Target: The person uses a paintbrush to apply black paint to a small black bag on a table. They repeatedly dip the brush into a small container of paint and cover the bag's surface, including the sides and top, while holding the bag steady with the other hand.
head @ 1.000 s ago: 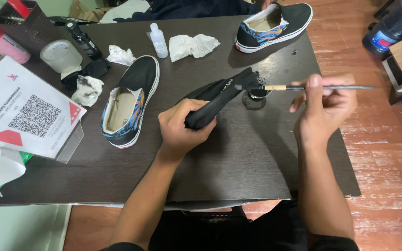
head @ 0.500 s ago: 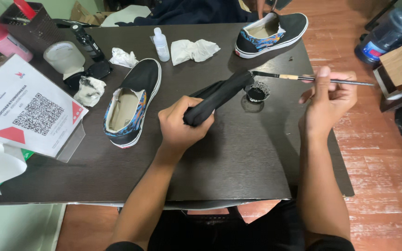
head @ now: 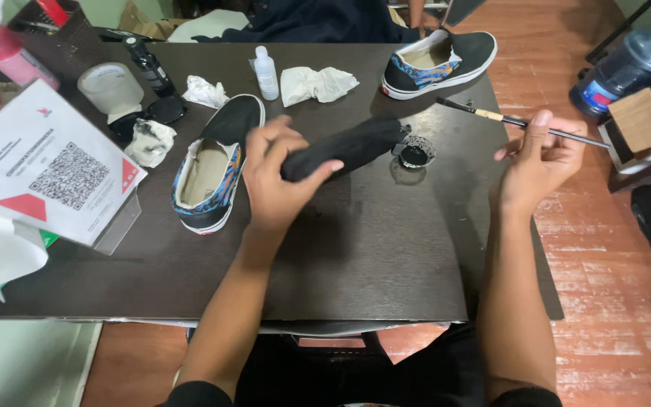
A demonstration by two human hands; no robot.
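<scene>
My left hand (head: pixel 273 177) grips a long black insole-like piece (head: pixel 344 147), holding it flat above the dark table (head: pixel 371 256). My right hand (head: pixel 538 160) pinches a thin paintbrush (head: pixel 495 117) whose dark tip points left, just above a small round lid of black paint (head: pixel 414 154). A black slip-on shoe with blue and orange sides (head: pixel 212 166) lies just left of my left hand. Its pair (head: pixel 438 62) rests at the table's far edge.
A small clear bottle (head: pixel 266 72), crumpled white tissues (head: pixel 316 81), a white tape roll (head: pixel 110 87) and a dark bottle (head: pixel 150 66) sit at the back. A printed sign in a clear stand (head: pixel 47 166) is at the left. A blue plastic bottle (head: pixel 627 68) stands on the wooden floor, right.
The black piece has dropped lower and flatter in my left hand. The brush has lifted off the paint lid and now angles above it.
</scene>
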